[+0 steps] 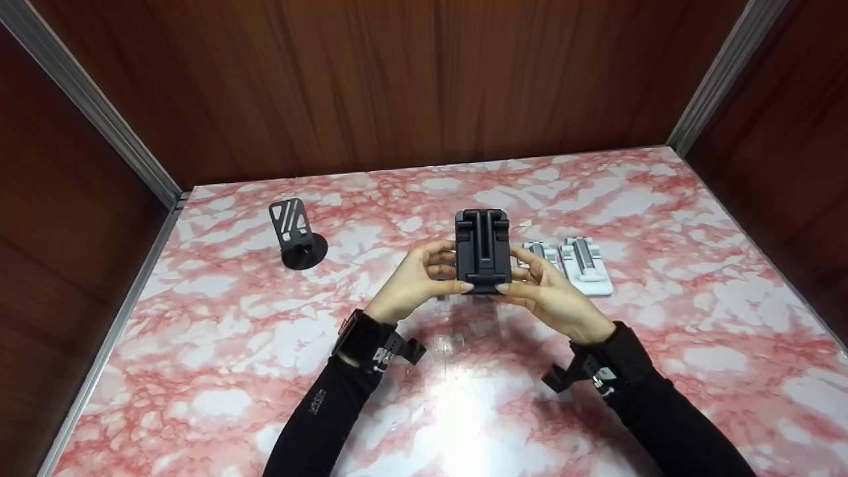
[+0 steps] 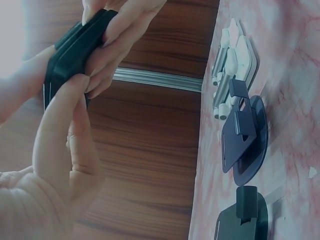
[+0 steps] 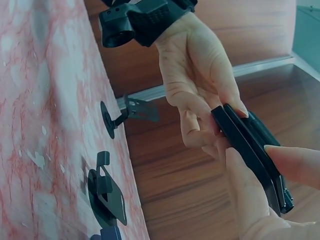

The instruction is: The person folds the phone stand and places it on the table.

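Note:
A black folded phone stand is held up above the table between both hands. My left hand grips its left side, the thumb on the lower front edge and the fingers behind. On the right side, my right hand pinches it the same way. Side-on in the left wrist view, the folded phone stand shows its slim body, with fingertips on both faces. Its hinged parts lie flat against the base.
A black phone stand with a slotted plate stands upright at the left. White folded phone stands lie at the right. Two dark round-based stands, one purplish and one blackish, show in the left wrist view. Wooden panels enclose the marbled table.

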The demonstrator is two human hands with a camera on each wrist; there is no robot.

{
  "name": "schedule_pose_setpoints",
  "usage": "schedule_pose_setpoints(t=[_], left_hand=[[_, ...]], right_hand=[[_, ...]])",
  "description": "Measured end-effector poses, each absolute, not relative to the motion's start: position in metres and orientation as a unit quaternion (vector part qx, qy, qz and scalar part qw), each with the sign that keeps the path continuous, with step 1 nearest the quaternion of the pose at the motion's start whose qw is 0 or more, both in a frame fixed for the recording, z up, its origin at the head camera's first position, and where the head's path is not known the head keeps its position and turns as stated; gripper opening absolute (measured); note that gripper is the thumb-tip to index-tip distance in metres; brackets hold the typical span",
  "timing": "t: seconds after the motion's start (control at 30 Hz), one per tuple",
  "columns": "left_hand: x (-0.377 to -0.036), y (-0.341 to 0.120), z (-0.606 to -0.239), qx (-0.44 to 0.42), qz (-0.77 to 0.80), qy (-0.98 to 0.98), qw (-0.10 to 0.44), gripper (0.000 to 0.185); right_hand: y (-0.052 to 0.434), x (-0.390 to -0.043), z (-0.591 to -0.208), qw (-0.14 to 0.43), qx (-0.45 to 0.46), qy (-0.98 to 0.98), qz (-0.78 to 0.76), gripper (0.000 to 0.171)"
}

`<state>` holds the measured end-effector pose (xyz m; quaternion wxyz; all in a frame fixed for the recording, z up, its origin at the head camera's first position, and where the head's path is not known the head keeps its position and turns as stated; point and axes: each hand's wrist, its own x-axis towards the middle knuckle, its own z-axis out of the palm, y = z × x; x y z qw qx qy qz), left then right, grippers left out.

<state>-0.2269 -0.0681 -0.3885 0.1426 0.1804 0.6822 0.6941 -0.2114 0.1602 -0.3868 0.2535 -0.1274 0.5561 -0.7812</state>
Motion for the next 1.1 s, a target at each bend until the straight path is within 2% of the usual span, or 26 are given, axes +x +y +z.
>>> schedule_pose_setpoints(t=[0.23,0.37,0.5,0.6,0.77,0.93,1.1], left_hand=[[-0.228,-0.068,-0.389,0.185,0.716,0.652,0.167,0.056],[-0.226,-0.069,-0.385,0.185,0.727,0.642,0.157,0.057],[-0.226,-0.073,-0.381,0.183,0.746,0.626,0.138,0.061],[-0.228,-0.077,-0.378,0.178,0.755,0.619,0.127,0.063],[-0.23,-0.087,-0.375,0.167,0.755,0.624,0.109,0.064],[-0.23,-0.096,-0.372,0.152,0.743,0.644,0.1,0.062],[-0.234,-0.11,-0.377,0.123,0.731,0.664,0.092,0.063]], right_hand=[[0.164,-0.212,-0.382,0.248,-0.137,0.596,-0.751,0.081],[0.165,-0.211,-0.378,0.219,-0.172,0.671,-0.687,0.075],[0.165,-0.209,-0.376,0.147,-0.227,0.756,-0.596,0.074],[0.163,-0.206,-0.376,0.062,-0.27,0.82,-0.501,0.077],[0.159,-0.201,-0.382,-0.052,-0.278,0.904,-0.32,0.081],[0.156,-0.202,-0.386,-0.091,-0.265,0.939,-0.202,0.089],[0.156,-0.205,-0.389,-0.112,-0.252,0.952,-0.132,0.087]])
